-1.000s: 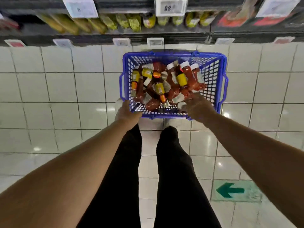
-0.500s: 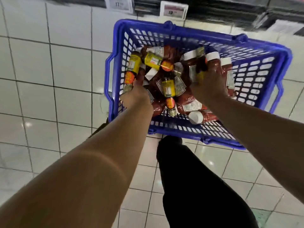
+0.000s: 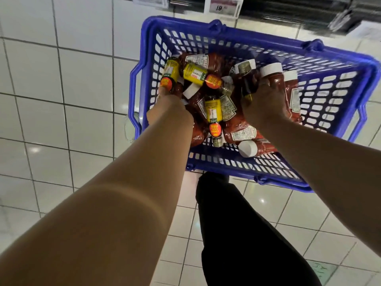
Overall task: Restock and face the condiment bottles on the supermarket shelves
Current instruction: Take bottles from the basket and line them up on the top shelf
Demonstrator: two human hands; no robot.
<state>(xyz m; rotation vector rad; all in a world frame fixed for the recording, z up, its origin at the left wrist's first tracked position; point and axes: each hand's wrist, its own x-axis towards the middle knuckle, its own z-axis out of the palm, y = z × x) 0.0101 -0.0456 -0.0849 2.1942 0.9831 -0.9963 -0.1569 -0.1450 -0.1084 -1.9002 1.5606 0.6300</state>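
A blue plastic basket (image 3: 338,65) stands on the floor, filled with several red ketchup bottles with white caps and dark sauce bottles with yellow labels. My left hand (image 3: 169,109) reaches into the left side, its fingers curled down at the neck of a yellow-labelled sauce bottle (image 3: 170,73); the back of the hand hides most of the fingers. My right hand (image 3: 266,102) grips a ketchup bottle (image 3: 275,76) near its cap, with a dark bottle (image 3: 247,83) caught against the thumb. Another yellow-labelled bottle (image 3: 213,112) lies between my hands.
White floor tiles (image 3: 61,120) surround the basket. The dark base of a shelf unit with price tags (image 3: 223,5) runs along the top edge. My black-trousered leg (image 3: 237,234) stands just in front of the basket. A green floor arrow (image 3: 320,269) shows at the lower right.
I bent down closer to the basket. Both hands went from its near rim into the pile, the right closing on a ketchup bottle, the left settling at the yellow-labelled bottle.
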